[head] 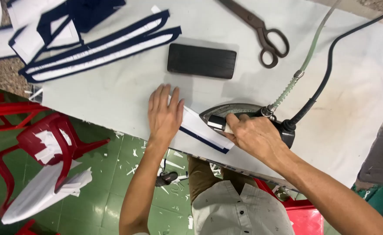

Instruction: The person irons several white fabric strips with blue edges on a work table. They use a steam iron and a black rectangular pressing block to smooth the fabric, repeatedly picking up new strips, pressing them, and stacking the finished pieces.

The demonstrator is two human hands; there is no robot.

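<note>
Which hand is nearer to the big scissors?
Right. The right hand grips the iron just below the scissors; the left hand lies flat on the fabric strip, farther left.

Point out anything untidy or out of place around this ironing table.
White scraps litter the green floor beneath the table edge. White fabric slumps off the red chair toward the floor. On the table, nothing stands out.

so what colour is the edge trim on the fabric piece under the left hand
Dark navy trim on the white fabric piece, pinned flat by the left hand; the head view shows it best.
</note>
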